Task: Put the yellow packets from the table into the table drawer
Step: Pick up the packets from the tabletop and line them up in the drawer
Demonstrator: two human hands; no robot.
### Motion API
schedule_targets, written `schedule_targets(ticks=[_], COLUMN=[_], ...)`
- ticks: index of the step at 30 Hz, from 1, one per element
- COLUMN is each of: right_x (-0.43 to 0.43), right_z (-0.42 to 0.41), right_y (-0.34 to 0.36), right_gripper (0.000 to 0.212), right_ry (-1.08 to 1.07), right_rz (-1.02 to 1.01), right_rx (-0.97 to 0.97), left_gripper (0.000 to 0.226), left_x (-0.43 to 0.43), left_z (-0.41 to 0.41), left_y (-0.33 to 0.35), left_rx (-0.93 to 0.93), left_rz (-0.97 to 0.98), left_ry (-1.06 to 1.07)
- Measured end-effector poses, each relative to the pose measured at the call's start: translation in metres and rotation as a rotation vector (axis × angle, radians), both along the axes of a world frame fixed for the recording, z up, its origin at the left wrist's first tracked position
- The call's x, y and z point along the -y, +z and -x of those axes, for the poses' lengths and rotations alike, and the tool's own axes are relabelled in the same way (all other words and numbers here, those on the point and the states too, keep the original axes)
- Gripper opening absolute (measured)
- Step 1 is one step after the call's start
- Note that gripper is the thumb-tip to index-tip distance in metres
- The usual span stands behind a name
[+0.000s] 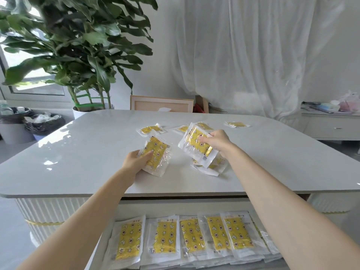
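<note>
**Both hands holding packets above the table, drawer open below**

Head view: the left hand (135, 159) grips a yellow packet (156, 153) in clear wrap, thumb across its face and fingers curled behind it. The packet's lower edge is close to the white table (78, 152); I cannot tell whether it touches. The right hand (218, 141) clutches a tilted stack of packets (196, 147), fingers closed over the upper edge. The stack's lower corner reaches down to a small heap of packets (210, 168) lying on the tabletop just beneath that hand.

Farther back on the table lie more loose packets: one (150, 129) behind the left hand, another (182, 128) partly hidden behind the held stack, and a single one (236, 124) well apart towards the far right.

Below the near table edge the drawer (101, 240) stands pulled out. Inside it a row of yellow packets (194, 234) lies flat, side by side and slightly overlapping, on top of further layers.

Beyond the table stand a large potted plant (78, 45), a light wooden frame (161, 104), white curtains (253, 55), two lined bins (44, 123) at the left and a low cabinet (331, 125) at the right.
</note>
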State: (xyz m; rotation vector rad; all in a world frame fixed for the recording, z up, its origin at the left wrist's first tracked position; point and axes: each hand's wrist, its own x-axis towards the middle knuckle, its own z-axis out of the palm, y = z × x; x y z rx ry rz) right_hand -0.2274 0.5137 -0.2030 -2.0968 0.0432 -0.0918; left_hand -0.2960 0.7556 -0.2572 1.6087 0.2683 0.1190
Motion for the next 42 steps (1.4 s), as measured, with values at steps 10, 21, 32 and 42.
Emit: schedule_targets(ticks=[10, 21, 32, 42], right_x=[0.012, 0.012, 0.003, -0.023], right_z=[-0.045, -0.044, -0.002, 0.054], right_y=[-0.02, -0.033, 0.008, 0.021], right_gripper=[0.027, 0.031, 0.022, 0.029], right_ry=[0.056, 0.141, 0.026, 0.178], right_rz=[0.359, 0.21, 0.259, -0.056], right_rx=[-0.129, -0.172, 0.27, 0.151], left_gripper=[0.025, 0.016, 0.003, 0.022], left_x=[0.001, 0.006, 0.004, -0.005], left_z=[-0.012, -0.018, 0.018, 0.076], left_y=[-0.004, -0.003, 0.004, 0.023], left_rx=[0.047, 0.07, 0.102, 0.024], left_rz=[0.138, 0.133, 0.161, 0.115], left_ry=[-0.032, -0.012, -0.008, -0.027])
